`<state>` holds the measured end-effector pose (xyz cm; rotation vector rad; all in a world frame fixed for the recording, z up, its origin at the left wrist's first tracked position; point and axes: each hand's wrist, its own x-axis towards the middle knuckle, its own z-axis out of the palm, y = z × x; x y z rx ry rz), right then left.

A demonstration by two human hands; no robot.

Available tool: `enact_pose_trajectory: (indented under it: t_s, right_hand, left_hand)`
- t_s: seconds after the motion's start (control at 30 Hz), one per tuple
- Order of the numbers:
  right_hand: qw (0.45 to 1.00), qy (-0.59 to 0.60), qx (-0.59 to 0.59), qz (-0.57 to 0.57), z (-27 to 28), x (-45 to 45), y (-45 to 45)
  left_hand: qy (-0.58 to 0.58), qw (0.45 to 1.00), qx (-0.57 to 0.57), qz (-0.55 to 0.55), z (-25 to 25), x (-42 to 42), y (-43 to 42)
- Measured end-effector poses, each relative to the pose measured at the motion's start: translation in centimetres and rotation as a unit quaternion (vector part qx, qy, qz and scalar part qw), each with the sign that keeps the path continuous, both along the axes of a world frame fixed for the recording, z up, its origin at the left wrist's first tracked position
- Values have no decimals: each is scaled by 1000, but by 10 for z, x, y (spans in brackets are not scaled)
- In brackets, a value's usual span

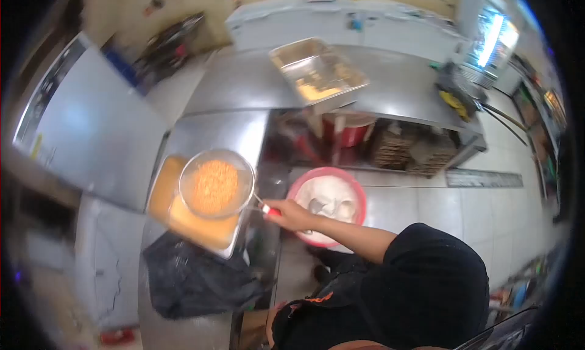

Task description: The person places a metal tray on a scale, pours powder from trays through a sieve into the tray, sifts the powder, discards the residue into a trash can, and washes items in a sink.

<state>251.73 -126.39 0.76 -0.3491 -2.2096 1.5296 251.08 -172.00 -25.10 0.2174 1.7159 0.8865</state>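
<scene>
Upper counter [396, 76] spans the top of the frame; its front edge bounds reach that way. Left table [222, 130] runs down from it, steel top continuing above the sieve. Its right edge drops off between tray and basin. Pale tile floor [420, 210] stretches right of the basin, the roomiest side for my elbow.

Black plastic bag [189, 280], crumpled, sits against the tray's lower side. Steel tray [229, 252]: rectangular, fine yellow-orange crumbs in it. Second steel pan [298, 45] at top centre, deeper, some yellow crumbs inside. Pink basin [361, 197], round, white powder within, centre frame.

Sieve [184, 185] is left of centre, over the tray; can't tell if rims touch. Round mesh, coarse orange crumbs [216, 185] heaped in it.

My right hand [289, 216] is clamped on its red handle [272, 211], just left of the basin. Left hand is out of my sight, can't tell its grip.
</scene>
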Motion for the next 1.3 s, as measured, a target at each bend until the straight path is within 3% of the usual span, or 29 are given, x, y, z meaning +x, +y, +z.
enact_pose_trajectory:
  t_s: [0.1, 0.13, 0.17, 0.23, 0.3, 0.37, 0.4, 0.43, 0.47, 0.5, 0.57, 0.63, 0.7, 0.73, 0.8, 0.9, 1.03, 1.1, 1.23, 1.3]
  right_hand:
    - [998, -2, 26, -55, -6, 109, 11]
    - [982, -171, -62, -54, 45, 159, 8]
    - [987, -135, 25, -83, 29, 202, 9]
    - [983, -26, 61, -173, -10, 275, 3]
    - [960, -125, -40, -248, -34, 357, -15]
    - [925, -152, -97, -335, -38, 432, -37]
    - [898, -179, -123, -383, -34, 466, -49]
    - [868, -205, -151, -426, -34, 500, -57]
    - [851, -183, -110, -479, -50, 548, -61]
    - [829, -165, -66, -530, -70, 582, -70]
    - [786, -162, -108, -587, -85, 655, -80]
    - [741, -166, -147, -634, -104, 735, -88]
    - [683, -111, -23, -721, -127, 798, -86]
    - [657, -105, -159, -729, -109, 827, -83]
    - [632, -106, -191, -744, -81, 886, -67]
    - [584, -105, -223, -773, -62, 981, -31]
    - [547, -67, -239, -800, -57, 1092, 30]
    - [539, -60, -244, -804, -62, 1143, 74]
    - [538, -25, -239, -808, -59, 1221, 159]
    - [537, -25, -259, -803, -61, 1259, 194]
  left_hand:
    - [-14, 989, -16, -149, -32, -19, 33]
    - [-14, 980, -18, -198, -42, -23, 52]
    - [-13, 971, -17, -237, -50, -26, 72]
    - [-18, 957, -10, -290, -56, -32, 128]
    - [-32, 943, -2, -331, -55, -19, 191]
    - [-46, 932, 4, -358, -46, 8, 262]
    - [39, 886, 5, -462, -35, 25, 307]
    - [124, 824, 9, -553, -20, 45, 350]
    - [27, 881, 36, -470, -31, 71, 393]
    - [30, 873, 41, -485, -21, 99, 430]
    - [187, 794, 73, -575, 13, 184, 498]
    - [208, 776, 149, -577, -1, 261, 558]
    - [375, 675, 175, -611, 10, 341, 607]
    - [374, 674, 176, -612, 12, 378, 626]
    - [479, 627, 234, -568, -1, 458, 675]
    - [388, 682, 294, -545, 46, 589, 729]
    - [305, 606, 336, -653, 51, 700, 827]
    - [181, 737, 164, -630, 69, 746, 858]
    - [162, 702, 145, -678, 28, 816, 951]
    - [228, 619, 48, -750, -13, 851, 991]
